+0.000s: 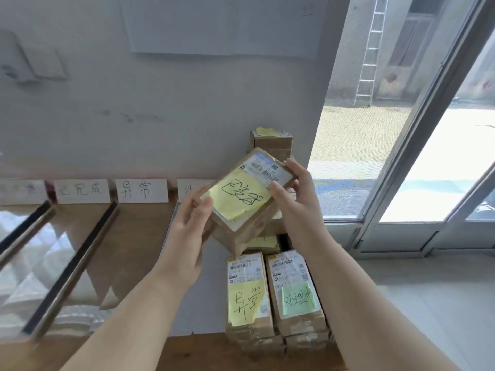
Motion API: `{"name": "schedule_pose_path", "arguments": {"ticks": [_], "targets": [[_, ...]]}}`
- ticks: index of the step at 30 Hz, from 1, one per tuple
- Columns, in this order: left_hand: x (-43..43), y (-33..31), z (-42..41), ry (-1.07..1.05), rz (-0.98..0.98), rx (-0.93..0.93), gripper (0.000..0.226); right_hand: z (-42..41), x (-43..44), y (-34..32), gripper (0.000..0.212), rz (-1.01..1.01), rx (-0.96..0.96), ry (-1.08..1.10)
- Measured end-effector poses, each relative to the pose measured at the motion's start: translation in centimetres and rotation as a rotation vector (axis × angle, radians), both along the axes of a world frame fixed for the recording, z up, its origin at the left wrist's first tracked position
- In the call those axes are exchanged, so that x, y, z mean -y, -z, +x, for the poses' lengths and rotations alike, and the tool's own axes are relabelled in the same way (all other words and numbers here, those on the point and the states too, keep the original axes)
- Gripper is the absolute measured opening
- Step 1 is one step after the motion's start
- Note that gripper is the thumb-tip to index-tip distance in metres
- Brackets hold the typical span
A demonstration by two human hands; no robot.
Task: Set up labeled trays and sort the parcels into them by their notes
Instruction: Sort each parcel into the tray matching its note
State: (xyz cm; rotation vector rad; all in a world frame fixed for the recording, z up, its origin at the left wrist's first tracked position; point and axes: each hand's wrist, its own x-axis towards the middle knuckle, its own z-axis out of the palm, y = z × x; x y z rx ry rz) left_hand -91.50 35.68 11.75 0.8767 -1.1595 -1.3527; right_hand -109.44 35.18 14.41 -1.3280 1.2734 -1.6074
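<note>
Label cards (112,190) against the wall (160,103), trays (67,263) before them, stacked parcels (276,295) at right.

Both bare forearms reach up from the bottom of the view and lean toward each other, the hands meeting above the far right end of the counter. The left hand (191,219) is raised with its palm turned rightward, thumb lying across the near left corner of a parcel (247,194) and fingers curled under it (those fingers are hidden). The right hand (296,195) grips the parcel's opposite side, thumb pressed on the top face and fingers wrapped round the far edge. Both wrists are bent slightly back, holding the parcel tilted and off the counter between the two hands.
</note>
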Motion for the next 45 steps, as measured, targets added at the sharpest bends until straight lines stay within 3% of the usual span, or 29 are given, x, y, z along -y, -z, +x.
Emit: {"name": "schedule_pose_path", "arguments": {"ticks": [6,10,12,15,19,25,28,32,38,45], "targets": [[0.8,1.4,3.2,0.158,0.305,-0.094,0.073,3.1,2.4,-0.5,0.049,-0.017,-0.127,-0.204],[1.3,2.2,5.0,0.179,0.407,-0.18,0.039,2.4,4.1,-0.4,0.06,0.039,-0.297,-0.283],[2.1,2.5,6.1,0.117,0.403,-0.19,0.031,0.2,4.9,0.2,0.06,0.13,-0.461,-0.105],[3.5,3.0,7.5,-0.02,0.417,-0.18,0.053,-4.3,5.7,1.7,0.058,0.423,-0.69,0.205],[5.4,3.9,7.5,-0.049,0.442,0.018,0.05,-7.1,6.2,4.0,0.056,0.712,-0.639,0.317],[7.8,4.3,5.8,0.059,0.578,0.151,0.032,-7.9,6.8,7.2,0.051,0.863,-0.603,0.399],[8.6,4.4,5.3,0.099,0.657,0.175,0.035,-8.0,7.1,7.7,0.033,0.861,-0.582,0.417],[9.2,4.6,5.0,0.145,0.724,0.211,0.04,-8.0,7.5,7.9,0.044,0.862,-0.565,0.434],[9.4,4.9,4.5,0.193,0.746,0.228,0.039,-7.5,7.8,8.5,0.029,0.809,-0.538,0.445],[8.9,4.8,3.6,0.183,0.741,0.249,0.037,-6.9,7.4,8.5,0.036,0.73,-0.487,0.456]]}}
